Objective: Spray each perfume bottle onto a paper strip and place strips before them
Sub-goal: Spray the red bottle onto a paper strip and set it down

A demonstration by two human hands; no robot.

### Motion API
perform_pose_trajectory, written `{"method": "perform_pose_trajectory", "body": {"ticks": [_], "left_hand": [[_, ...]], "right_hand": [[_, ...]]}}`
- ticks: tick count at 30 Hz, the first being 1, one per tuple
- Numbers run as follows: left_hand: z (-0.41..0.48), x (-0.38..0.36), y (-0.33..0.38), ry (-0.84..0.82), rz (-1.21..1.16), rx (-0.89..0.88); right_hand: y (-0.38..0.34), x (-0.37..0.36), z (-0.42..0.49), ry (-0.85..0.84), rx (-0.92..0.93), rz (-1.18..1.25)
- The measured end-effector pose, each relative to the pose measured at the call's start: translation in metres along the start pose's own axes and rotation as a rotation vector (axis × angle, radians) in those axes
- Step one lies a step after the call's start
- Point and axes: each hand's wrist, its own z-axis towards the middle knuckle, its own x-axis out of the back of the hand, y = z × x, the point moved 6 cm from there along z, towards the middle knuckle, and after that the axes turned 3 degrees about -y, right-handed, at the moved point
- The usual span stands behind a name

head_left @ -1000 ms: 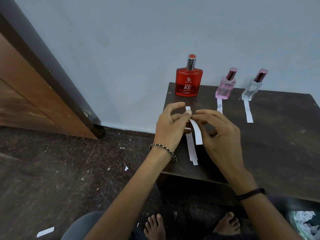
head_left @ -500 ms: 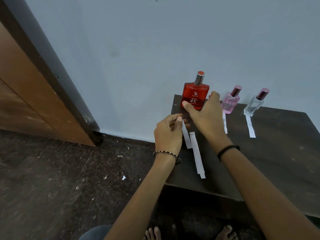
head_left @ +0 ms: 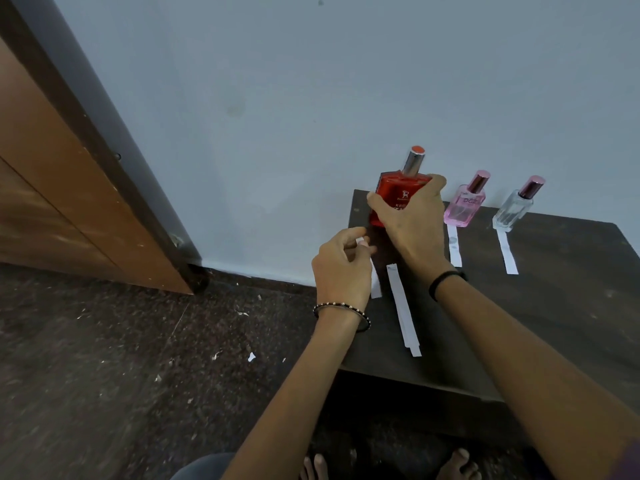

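Observation:
My right hand point(head_left: 414, 216) grips the red perfume bottle point(head_left: 391, 192) at the far left corner of the dark table point(head_left: 571, 299); its silver cap points up. My left hand point(head_left: 343, 268) pinches a white paper strip point(head_left: 375, 284) just in front of that bottle, the strip hanging down past my fingers. A pink bottle point(head_left: 465, 206) and a clear bottle point(head_left: 514, 211) stand to the right, each with a strip, the pink one's point(head_left: 454, 245) and the clear one's point(head_left: 507, 252), lying before it.
A stack of spare strips point(head_left: 403, 310) lies on the table between my arms. The blue-grey wall rises right behind the bottles. A wooden door point(head_left: 52, 188) stands at the left. Paper scraps dot the dark floor point(head_left: 121, 358). My bare feet point(head_left: 317, 467) show below the table.
My right hand let go of the strip, reached forward and closed around the red bottle. My left hand kept the strip and stayed near the table's left edge.

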Motion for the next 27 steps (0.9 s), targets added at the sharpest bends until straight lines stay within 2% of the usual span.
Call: {"method": "perform_pose_trajectory", "body": {"ticks": [5, 10, 21, 27], "left_hand": [[-0.003, -0.002, 0.009, -0.012, -0.005, -0.079], [-0.012, -0.023, 0.018, -0.130, -0.128, -0.051], [-0.043, -0.098, 0.037, -0.522, -0.183, -0.020], [-0.045, -0.108, 0.038, -0.487, -0.144, -0.046]], "right_hand": [[-0.003, 0.056, -0.054, -0.002, -0.016, 0.096], [0.009, 0.101, -0.103, -0.139, -0.074, 0.065], [0.043, 0.130, -0.119, -0.198, -0.069, 0.129], [0.050, 0.138, -0.117, -0.210, -0.069, 0.118]]}}
